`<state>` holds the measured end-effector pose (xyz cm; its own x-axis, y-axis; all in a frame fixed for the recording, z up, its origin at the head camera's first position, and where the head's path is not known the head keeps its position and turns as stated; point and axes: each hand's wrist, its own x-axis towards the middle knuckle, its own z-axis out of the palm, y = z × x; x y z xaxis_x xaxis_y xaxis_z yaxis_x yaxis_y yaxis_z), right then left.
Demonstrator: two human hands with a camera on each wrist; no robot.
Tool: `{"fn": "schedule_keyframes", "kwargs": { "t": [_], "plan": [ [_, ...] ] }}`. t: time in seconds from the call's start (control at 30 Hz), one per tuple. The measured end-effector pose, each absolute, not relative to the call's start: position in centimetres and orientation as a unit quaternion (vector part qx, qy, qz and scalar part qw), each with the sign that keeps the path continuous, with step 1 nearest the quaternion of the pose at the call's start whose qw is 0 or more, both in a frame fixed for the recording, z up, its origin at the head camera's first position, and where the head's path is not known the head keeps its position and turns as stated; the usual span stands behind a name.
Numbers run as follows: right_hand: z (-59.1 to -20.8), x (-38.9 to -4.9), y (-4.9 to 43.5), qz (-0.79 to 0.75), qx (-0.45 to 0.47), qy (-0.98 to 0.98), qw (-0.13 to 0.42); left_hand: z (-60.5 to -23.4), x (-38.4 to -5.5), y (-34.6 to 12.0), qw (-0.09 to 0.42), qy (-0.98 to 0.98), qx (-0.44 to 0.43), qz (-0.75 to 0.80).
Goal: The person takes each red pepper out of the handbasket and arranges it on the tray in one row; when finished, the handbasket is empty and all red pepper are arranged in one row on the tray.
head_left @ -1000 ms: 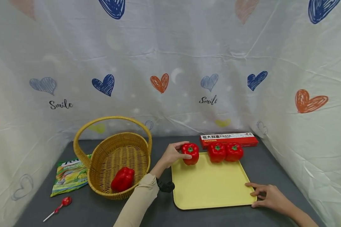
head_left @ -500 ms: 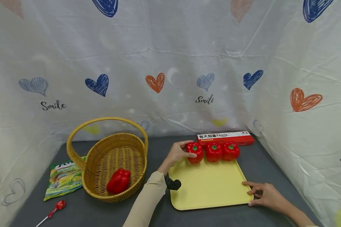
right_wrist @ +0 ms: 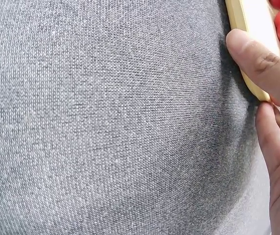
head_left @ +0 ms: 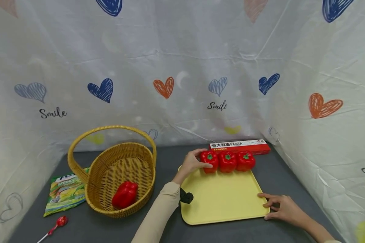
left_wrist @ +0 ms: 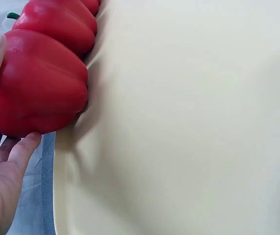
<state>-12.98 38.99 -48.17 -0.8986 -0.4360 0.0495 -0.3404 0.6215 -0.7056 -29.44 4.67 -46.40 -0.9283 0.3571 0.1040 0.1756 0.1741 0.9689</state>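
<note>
My left hand [head_left: 191, 163] grips a red bell pepper [head_left: 209, 161] at the far left corner of a yellow tray [head_left: 223, 202]. In the left wrist view the thumb lies on one side of the gripped pepper [left_wrist: 37, 83] and fingertips touch the opposite side. Two more red peppers [head_left: 227, 162] stand upright beside it in a row along the far rim. Over at the near right corner, my right hand [head_left: 284, 210] holds the tray, its thumb and fingers around the edge [right_wrist: 250, 81] in the right wrist view.
A yellow wicker basket [head_left: 92, 184] with a tall handle stands left, a red pepper [head_left: 125, 194] lying in it. Beside it are a green snack bag [head_left: 65, 194] and a red lollipop [head_left: 61, 221]. A red pasta box [head_left: 255, 147] lies behind the peppers.
My left hand has moved the pepper right along the tray's far rim, up against the other two. The right hand stays at the tray corner. The head view has shifted slightly.
</note>
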Motion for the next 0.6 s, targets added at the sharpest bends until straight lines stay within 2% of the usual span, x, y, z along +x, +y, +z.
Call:
{"fn": "schedule_keyframes", "kwargs": {
  "t": [0.6],
  "plan": [
    [-48.34, -13.13, 39.05, -0.359, -0.22, 0.905, 0.055, -46.07, -29.31, 4.36, 0.084, 0.8, 0.202, 0.559]
  ]
}}
